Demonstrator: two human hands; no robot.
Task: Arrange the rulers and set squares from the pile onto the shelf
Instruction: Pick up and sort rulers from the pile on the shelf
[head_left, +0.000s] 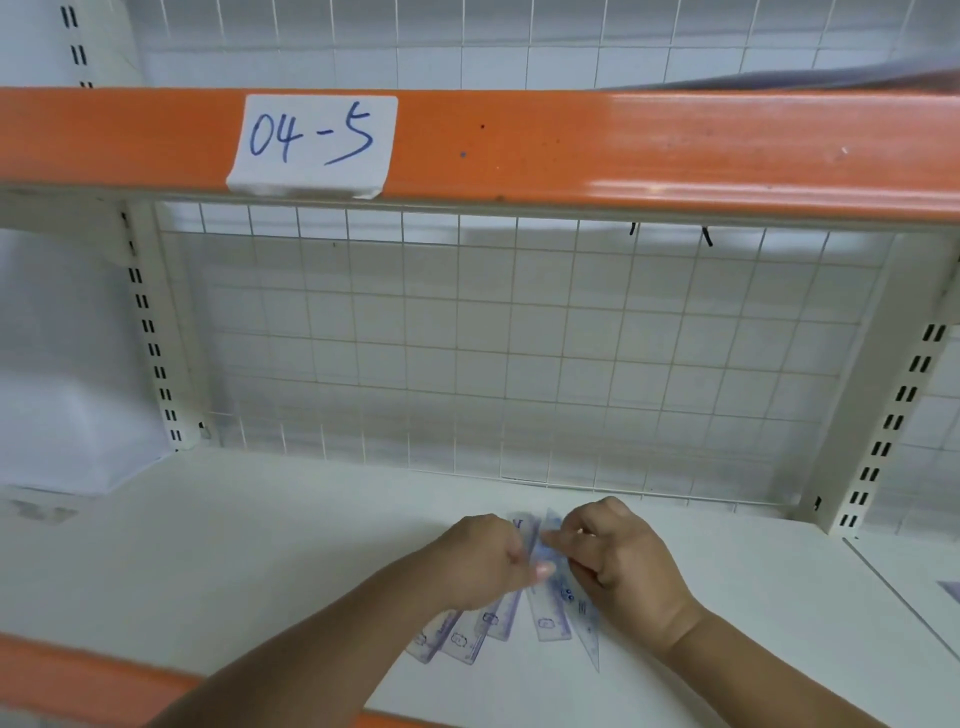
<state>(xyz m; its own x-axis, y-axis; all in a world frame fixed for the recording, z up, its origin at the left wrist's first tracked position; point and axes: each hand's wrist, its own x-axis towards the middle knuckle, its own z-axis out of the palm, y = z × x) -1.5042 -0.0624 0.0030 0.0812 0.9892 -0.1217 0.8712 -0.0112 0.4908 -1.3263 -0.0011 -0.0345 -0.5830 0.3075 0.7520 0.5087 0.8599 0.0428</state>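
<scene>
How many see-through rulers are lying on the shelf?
4 rulers: three fan out below the left hand, one lies between it and the right hand, beside a set square. Hands may hide more.

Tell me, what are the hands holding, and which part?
The left hand and right hand both pinch the fanned clear rulers near their far ends; the near ends lie on the shelf.

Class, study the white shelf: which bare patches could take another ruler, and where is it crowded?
Bare: the stretch of shelf left of the left hand, to the left upright; and the stretch right of the right hand, toward the right upright. A narrow strip runs between hands and wire grid. Crowded: the middle, where both hands pinch fanned rulers.
</scene>
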